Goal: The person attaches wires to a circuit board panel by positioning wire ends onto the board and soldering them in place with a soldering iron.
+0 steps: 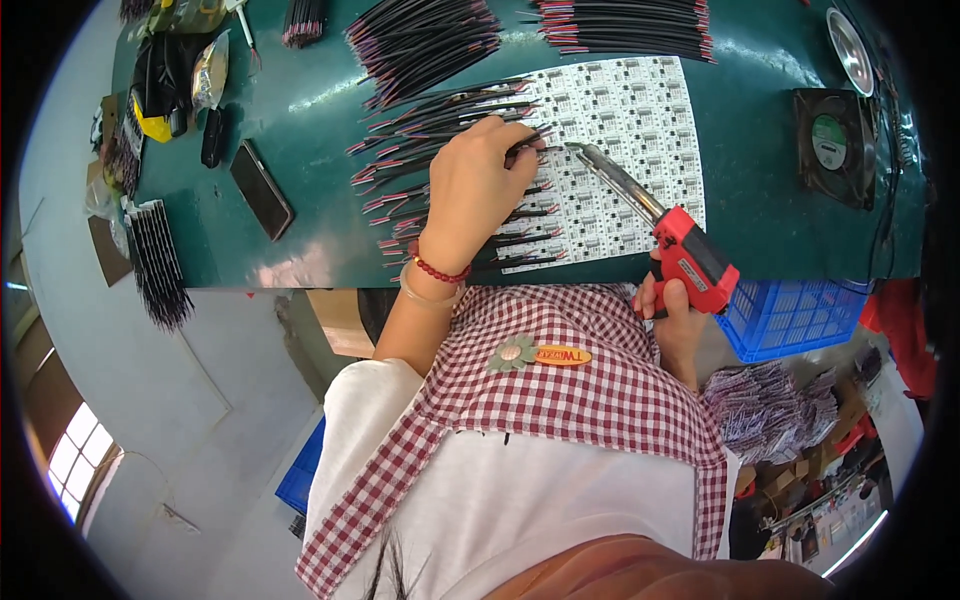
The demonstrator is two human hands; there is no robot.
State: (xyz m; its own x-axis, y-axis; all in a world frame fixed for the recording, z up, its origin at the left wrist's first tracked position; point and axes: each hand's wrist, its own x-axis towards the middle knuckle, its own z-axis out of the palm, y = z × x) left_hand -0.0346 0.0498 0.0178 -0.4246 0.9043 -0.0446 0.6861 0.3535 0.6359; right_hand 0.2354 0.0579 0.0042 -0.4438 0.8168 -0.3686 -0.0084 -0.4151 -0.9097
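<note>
A white panel of small circuit boards (640, 140) lies on the green table. Black cables (400, 170) with bared red and pale wire ends reach across its left edge in rows. My left hand (475, 185) rests over these cables, thumb and fingers pinched on one black cable (530, 146) whose end lies on the panel. In my right hand (678, 318), at the table's front edge, is a red and black soldering gun (695, 262). Its metal barrel slants up and left, with the tip close to the pinched cable's end; whether they touch I cannot tell.
Bundles of black cables (425, 45) lie at the back, with another bundle (625, 28) behind the panel. A phone (262, 190) lies to the left. A black fan (835, 147) and a metal dish (849, 52) stand at the right. Below the table is a blue crate (790, 320).
</note>
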